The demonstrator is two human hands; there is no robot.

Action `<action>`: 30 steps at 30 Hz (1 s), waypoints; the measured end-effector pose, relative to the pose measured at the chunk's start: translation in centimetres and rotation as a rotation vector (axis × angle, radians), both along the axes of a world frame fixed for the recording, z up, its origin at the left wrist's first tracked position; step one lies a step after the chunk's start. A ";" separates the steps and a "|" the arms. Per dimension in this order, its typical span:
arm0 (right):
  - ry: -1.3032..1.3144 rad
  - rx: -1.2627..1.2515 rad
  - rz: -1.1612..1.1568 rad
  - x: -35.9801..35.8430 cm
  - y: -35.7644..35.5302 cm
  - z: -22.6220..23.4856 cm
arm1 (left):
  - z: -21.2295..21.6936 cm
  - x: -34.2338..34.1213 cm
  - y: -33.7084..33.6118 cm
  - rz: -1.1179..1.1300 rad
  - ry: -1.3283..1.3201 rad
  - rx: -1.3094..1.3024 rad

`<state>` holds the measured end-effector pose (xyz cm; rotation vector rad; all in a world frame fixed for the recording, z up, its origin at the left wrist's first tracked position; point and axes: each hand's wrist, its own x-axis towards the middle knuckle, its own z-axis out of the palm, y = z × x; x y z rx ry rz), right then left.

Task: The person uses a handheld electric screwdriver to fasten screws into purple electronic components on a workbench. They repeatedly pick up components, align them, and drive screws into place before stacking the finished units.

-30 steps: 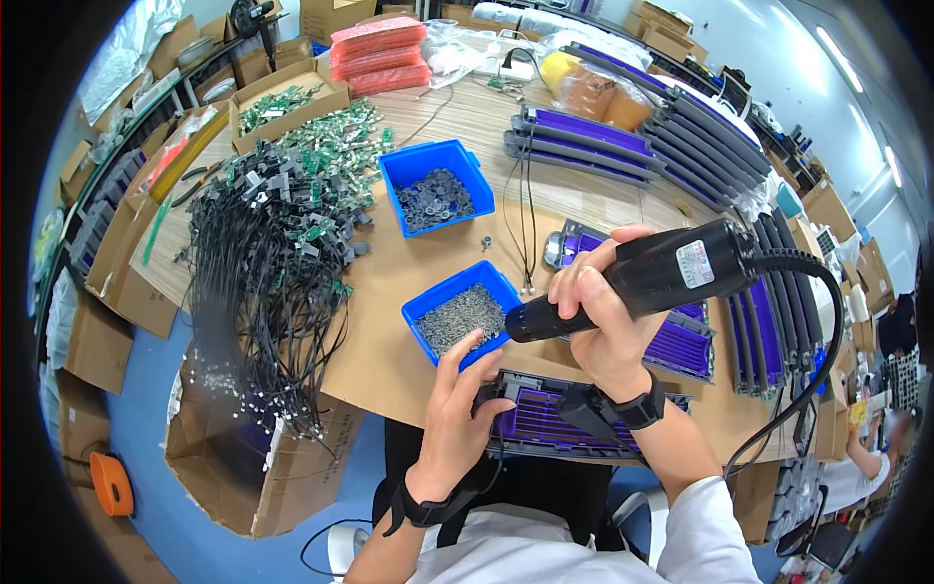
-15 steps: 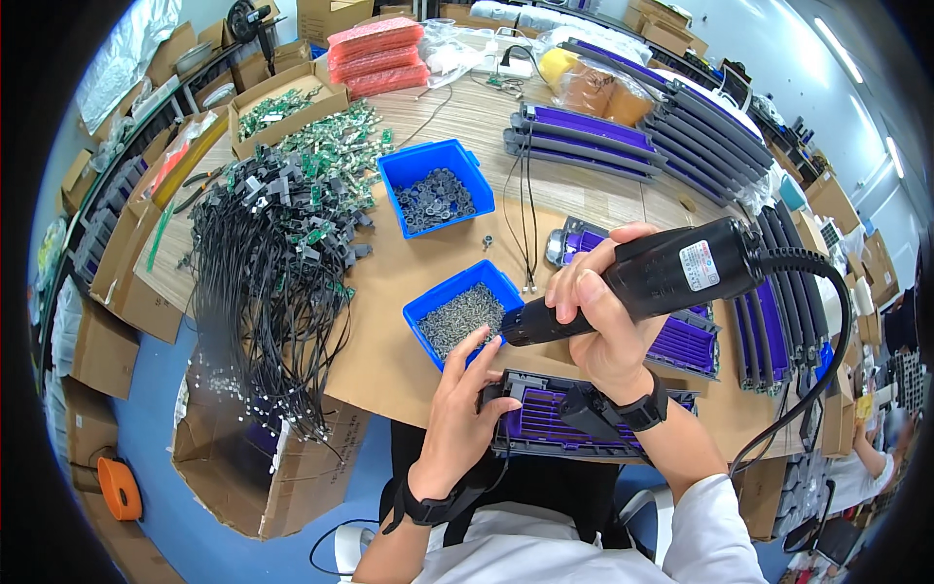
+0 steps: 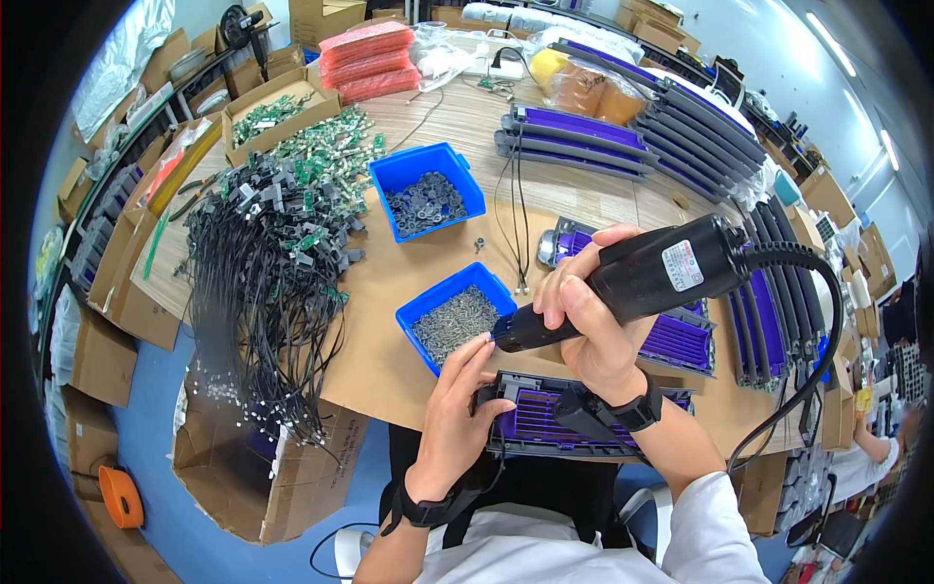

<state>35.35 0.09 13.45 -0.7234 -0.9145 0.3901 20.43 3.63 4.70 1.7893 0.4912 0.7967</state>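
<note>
- Right hand [image 3: 603, 326]: wrapped firmly around black power tool [image 3: 671, 268]; tool is held slanted, nose pointed down toward the person's left.
- Left hand [image 3: 455, 409]: fingers half extended and bunched, thumb set apart. Fingertips are placed at the tool's nose; whether contact is made or a small part is pinched there cannot be told.
- Left thumb is laid at the upper left part of purple-and-grey housing [image 3: 545, 419]; how firmly it is gripped cannot be told.
- Housing is positioned at the near table edge, in front of the person, under the tool; partly hidden by right wrist.
- Front blue bin [image 3: 438, 295]: filled with small metal screws [image 3: 449, 326]; sited just beyond the left fingertips.
- Rear blue bin [image 3: 418, 165]: dark grey ring-like parts [image 3: 426, 202] are held in it.
- One small loose part [image 3: 479, 244] is left between the bins, on brown cardboard sheet [image 3: 375, 375].
- Black cables [image 3: 229, 292] are heaped at left, ends hung over the table edge; green circuit boards [image 3: 336, 136] are piled behind.
- Grey-and-purple panels [image 3: 574, 146] are stacked at the far right.
- Second purple-and-grey unit [image 3: 681, 343] is partly covered by right hand and tool.
</note>
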 end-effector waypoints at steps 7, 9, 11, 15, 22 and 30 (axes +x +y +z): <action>-0.046 0.009 0.004 0.2 0.0 0.0 | 0.2 0.0 0.0 -0.006 0.017 0.025; -0.067 -0.002 0.005 0.3 -0.1 0.0 | 0.2 0.1 0.0 -0.002 0.009 0.021; -0.066 -0.009 0.007 0.3 -0.2 0.0 | 0.1 0.1 0.0 0.002 0.000 0.022; -0.034 -0.002 0.000 0.2 -0.2 0.0 | 0.1 0.1 0.0 0.000 -0.010 0.026; -0.047 -0.007 0.002 0.4 -0.3 0.0 | 0.1 0.0 0.0 0.002 0.010 0.013; -0.068 -0.007 -0.008 0.5 -0.2 -0.2 | 0.3 0.1 0.0 0.002 -0.002 0.020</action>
